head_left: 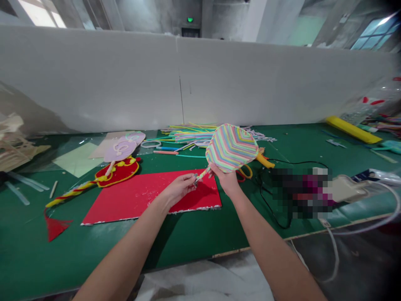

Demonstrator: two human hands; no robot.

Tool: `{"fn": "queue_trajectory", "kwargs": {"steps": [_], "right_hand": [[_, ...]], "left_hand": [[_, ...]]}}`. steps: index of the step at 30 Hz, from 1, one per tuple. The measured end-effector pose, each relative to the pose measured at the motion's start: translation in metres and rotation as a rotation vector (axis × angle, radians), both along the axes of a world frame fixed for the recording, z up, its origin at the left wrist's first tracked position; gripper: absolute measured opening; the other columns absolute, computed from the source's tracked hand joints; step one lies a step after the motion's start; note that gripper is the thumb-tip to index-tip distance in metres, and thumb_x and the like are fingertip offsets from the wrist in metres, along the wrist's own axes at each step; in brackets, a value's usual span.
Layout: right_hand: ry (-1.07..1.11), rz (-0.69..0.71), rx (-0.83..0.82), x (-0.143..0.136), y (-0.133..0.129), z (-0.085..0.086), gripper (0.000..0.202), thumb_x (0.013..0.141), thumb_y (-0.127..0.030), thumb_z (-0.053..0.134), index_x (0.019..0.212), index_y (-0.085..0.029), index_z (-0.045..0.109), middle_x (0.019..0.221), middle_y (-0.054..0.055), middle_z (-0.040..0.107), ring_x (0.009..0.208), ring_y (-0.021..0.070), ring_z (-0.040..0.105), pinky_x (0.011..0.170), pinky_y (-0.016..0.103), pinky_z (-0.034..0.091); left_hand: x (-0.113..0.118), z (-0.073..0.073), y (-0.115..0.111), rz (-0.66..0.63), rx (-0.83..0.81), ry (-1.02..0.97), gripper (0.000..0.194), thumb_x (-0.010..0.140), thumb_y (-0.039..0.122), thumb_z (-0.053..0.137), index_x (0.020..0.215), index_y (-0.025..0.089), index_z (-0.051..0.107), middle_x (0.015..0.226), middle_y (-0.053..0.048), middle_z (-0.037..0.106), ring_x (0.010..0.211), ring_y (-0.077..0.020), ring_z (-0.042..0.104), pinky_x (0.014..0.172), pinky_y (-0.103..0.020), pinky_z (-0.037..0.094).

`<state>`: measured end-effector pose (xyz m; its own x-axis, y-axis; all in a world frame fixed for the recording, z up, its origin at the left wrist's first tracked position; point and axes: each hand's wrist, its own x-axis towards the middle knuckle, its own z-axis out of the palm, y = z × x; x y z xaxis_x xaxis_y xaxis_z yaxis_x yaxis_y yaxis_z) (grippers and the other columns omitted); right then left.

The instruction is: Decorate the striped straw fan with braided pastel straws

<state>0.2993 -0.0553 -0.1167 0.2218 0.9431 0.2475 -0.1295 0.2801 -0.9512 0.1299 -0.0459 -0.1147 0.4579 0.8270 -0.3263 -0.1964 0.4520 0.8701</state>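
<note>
While both forearms angle inward from the near side of the green table (188, 240), the hands meet in front of the person, near the right end of a red board (131, 198). The striped fan (232, 148) is held up between them, its round head tilted to the right and its short twisted handle (204, 172) slanting down to the left. The right hand (226, 177), at the end of a nearly straight wrist, is closed around the base of the head, with some fingers hidden behind the fan. The left hand (181, 189) comes in from the left with its fingers bent and the tips pinched together at the handle's lower end; a small silvery thing shows there, too small to make out. Beyond the hands lie loose pastel strips (184, 136); orange-handled scissors (247, 171) lie just right of the right hand, and a red-and-yellow ornament (120, 172) rests to the left
</note>
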Motion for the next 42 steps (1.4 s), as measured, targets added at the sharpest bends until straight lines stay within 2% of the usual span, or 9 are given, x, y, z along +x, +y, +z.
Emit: {"fn": "queue_trajectory", "kwargs": {"steps": [6, 12, 16, 20, 23, 32, 37, 42], "right_hand": [[0.11, 0.06, -0.006, -0.003, -0.002, 0.004, 0.019, 0.065, -0.037, 0.068, 0.064, -0.018, 0.063, 0.053, -0.001, 0.061, 0.047, 0.0131, 0.054, 0.049, 0.029, 0.052], [0.155, 0.086, -0.016, -0.006, -0.007, 0.012, 0.02, 0.061, -0.036, 0.07, 0.062, -0.019, 0.062, 0.052, -0.002, 0.059, 0.047, 0.0125, 0.052, 0.046, 0.027, 0.05], [0.184, 0.148, -0.04, -0.005, -0.008, 0.014, 0.02, 0.06, -0.036, 0.071, 0.062, -0.018, 0.061, 0.052, -0.002, 0.058, 0.047, 0.0118, 0.052, 0.046, 0.026, 0.049], [0.168, 0.178, -0.071, -0.004, -0.008, 0.015, 0.022, 0.059, -0.038, 0.071, 0.062, -0.018, 0.061, 0.052, -0.002, 0.058, 0.047, 0.0119, 0.052, 0.045, 0.026, 0.05], [0.166, 0.183, -0.07, -0.003, -0.008, 0.014, 0.022, 0.059, -0.038, 0.071, 0.062, -0.018, 0.061, 0.052, -0.002, 0.058, 0.047, 0.012, 0.052, 0.045, 0.026, 0.049], [0.106, 0.11, -0.05, -0.001, -0.005, 0.01, 0.023, 0.059, -0.038, 0.071, 0.059, -0.018, 0.06, 0.05, -0.002, 0.058, 0.044, 0.0123, 0.053, 0.046, 0.027, 0.05], [0.087, 0.139, -0.065, -0.001, -0.005, 0.009, 0.023, 0.059, -0.038, 0.071, 0.059, -0.017, 0.06, 0.05, -0.002, 0.058, 0.044, 0.0122, 0.053, 0.046, 0.027, 0.05], [0.143, 0.193, -0.067, -0.003, -0.007, 0.012, 0.021, 0.059, -0.036, 0.072, 0.058, -0.018, 0.059, 0.049, -0.003, 0.056, 0.044, 0.012, 0.051, 0.043, 0.026, 0.047]], "left_hand": [[-0.003, 0.0, -0.007, -0.147, -0.103, -0.176, 0.02, 0.067, 0.029, 0.069, 0.074, 0.014, 0.057, 0.068, 0.001, 0.051, 0.062, -0.0062, 0.049, 0.064, -0.02, 0.042], [0.001, 0.002, -0.014, -0.28, -0.067, -0.226, 0.027, 0.062, 0.034, 0.072, 0.073, 0.014, 0.057, 0.067, 0.001, 0.047, 0.06, -0.0075, 0.046, 0.059, -0.021, 0.04], [0.003, 0.001, -0.015, -0.293, -0.042, -0.256, 0.028, 0.062, 0.033, 0.073, 0.075, 0.013, 0.059, 0.067, 0.0, 0.051, 0.059, -0.0069, 0.049, 0.061, -0.021, 0.041], [0.002, 0.0, -0.013, -0.34, 0.0, -0.193, 0.029, 0.061, 0.034, 0.073, 0.072, 0.013, 0.057, 0.06, 0.001, 0.051, 0.051, -0.0059, 0.047, 0.054, -0.02, 0.04], [0.002, 0.003, -0.012, -0.318, 0.057, -0.128, 0.029, 0.062, 0.035, 0.072, 0.072, 0.012, 0.056, 0.059, 0.002, 0.052, 0.049, -0.0058, 0.048, 0.052, -0.02, 0.04], [0.001, 0.012, -0.011, -0.354, 0.396, 0.16, 0.027, 0.075, 0.041, 0.057, 0.072, 0.014, 0.054, 0.057, 0.002, 0.058, 0.052, -0.0116, 0.058, 0.059, -0.025, 0.045], [-0.001, 0.011, -0.009, -0.375, 0.388, 0.157, 0.026, 0.075, 0.04, 0.057, 0.075, 0.014, 0.055, 0.059, 0.001, 0.059, 0.054, -0.0124, 0.059, 0.058, -0.024, 0.045], [0.0, 0.009, -0.009, -0.373, 0.383, 0.092, 0.026, 0.073, 0.039, 0.059, 0.07, 0.014, 0.055, 0.059, 0.001, 0.059, 0.053, -0.012, 0.059, 0.057, -0.024, 0.044]]}}
